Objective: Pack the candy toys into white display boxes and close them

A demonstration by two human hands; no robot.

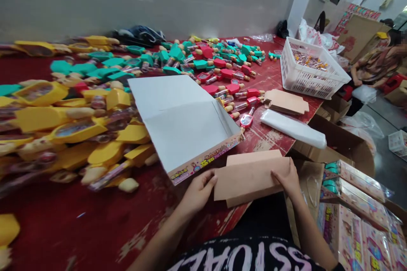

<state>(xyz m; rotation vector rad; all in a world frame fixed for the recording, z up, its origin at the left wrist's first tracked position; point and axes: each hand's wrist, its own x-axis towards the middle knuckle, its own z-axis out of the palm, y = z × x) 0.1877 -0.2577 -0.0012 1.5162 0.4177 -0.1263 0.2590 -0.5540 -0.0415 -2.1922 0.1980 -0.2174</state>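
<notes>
A folded piece of brown cardboard (248, 178) is held up between my two hands, above the table's front edge. My left hand (199, 188) pinches its left end, thumb on top. At the right end, my right hand (286, 175) grips it with the thumb over the near face. Just beyond it lies an open display box (181, 114) with a white inside and a printed front edge. To the right, a stack of flat brown cardboard pieces (286, 101) sits beside a roll of clear plastic bags (292, 128).
Heaps of yellow (76, 131), green (176, 53) and red toys (229, 74) cover the red table (133, 224). A white basket (313, 70) of small packets stands at the far right. Packed printed boxes (359, 228) fill a carton at lower right. Another person (378, 63) sits beyond.
</notes>
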